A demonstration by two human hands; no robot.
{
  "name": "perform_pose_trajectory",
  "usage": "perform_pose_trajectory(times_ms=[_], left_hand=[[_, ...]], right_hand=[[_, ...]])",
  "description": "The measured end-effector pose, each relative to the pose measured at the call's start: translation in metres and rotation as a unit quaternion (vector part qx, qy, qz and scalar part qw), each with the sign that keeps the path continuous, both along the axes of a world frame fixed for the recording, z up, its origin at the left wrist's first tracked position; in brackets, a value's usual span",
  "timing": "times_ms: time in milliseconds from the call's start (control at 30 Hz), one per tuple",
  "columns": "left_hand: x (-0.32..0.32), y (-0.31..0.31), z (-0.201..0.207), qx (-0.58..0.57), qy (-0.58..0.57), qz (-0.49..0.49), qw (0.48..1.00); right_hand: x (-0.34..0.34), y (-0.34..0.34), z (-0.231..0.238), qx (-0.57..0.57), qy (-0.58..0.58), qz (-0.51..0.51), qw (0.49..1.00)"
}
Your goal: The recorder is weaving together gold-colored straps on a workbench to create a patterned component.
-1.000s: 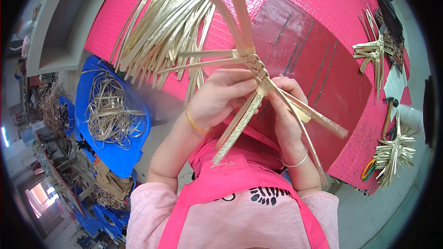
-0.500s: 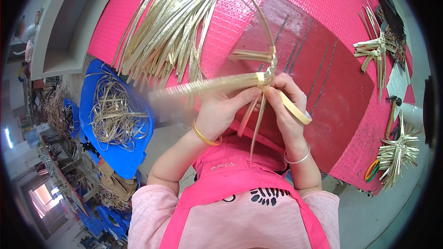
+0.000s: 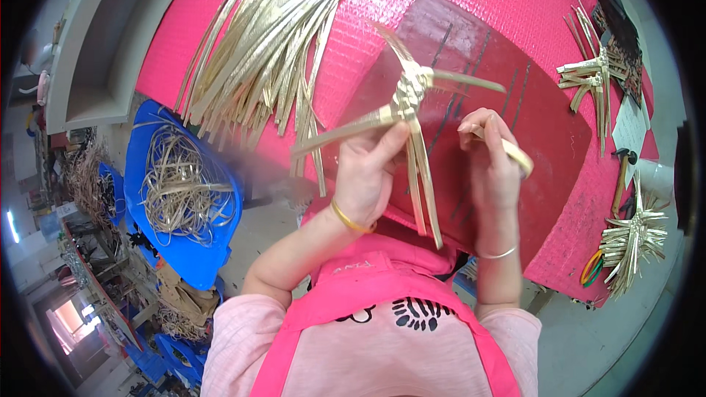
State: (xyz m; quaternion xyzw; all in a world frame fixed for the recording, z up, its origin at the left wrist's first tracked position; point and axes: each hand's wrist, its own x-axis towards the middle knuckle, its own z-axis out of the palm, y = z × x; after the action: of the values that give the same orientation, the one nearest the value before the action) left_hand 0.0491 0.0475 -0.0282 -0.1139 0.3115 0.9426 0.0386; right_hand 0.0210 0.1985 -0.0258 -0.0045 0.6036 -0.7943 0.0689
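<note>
My left hand [image 3: 365,169] pinches a woven piece of gold strips [image 3: 409,94] between thumb and fingers. The piece has a braided middle, and its loose strip ends stick out to several sides, some hanging toward my apron. Bits of pale tape wrap the strips near the weave. To the right and apart from it, my right hand [image 3: 494,169] has its fingers curled, with a roll of pale yellow tape [image 3: 518,158] held at them. Below both hands lies a dark red mat [image 3: 544,140] marked with dark lines.
A large bundle of gold strips [image 3: 265,44] lies at the far left of the pink table cover [image 3: 390,0]. Left of the table is a blue container [image 3: 140,169] of tangled strips. Other woven pieces [image 3: 634,231] and a hammer [image 3: 624,176] lie along the right edge.
My right hand has come away from the woven piece and moved right with the tape roll. My left hand still holds the piece, which has turned and shifted slightly.
</note>
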Motion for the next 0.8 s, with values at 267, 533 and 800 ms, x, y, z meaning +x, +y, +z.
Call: perform_pose_trajectory(times_ms=[267,533,800], left_hand=[[0.0,0.007,0.001,-0.125,0.001,0.006,0.992],[0.003,0.012,0.011,-0.4,0.078,-0.253,0.877],[-0.029,-0.023,0.044,-0.61,0.235,-0.076,0.753]], right_hand=[[-0.023,0.051,0.046,0.724,0.049,0.173,0.666],[-0.003,0.003,0.022,0.181,0.055,0.066,0.98],[0.001,0.011,0.035,0.086,-0.047,0.134,0.986]])
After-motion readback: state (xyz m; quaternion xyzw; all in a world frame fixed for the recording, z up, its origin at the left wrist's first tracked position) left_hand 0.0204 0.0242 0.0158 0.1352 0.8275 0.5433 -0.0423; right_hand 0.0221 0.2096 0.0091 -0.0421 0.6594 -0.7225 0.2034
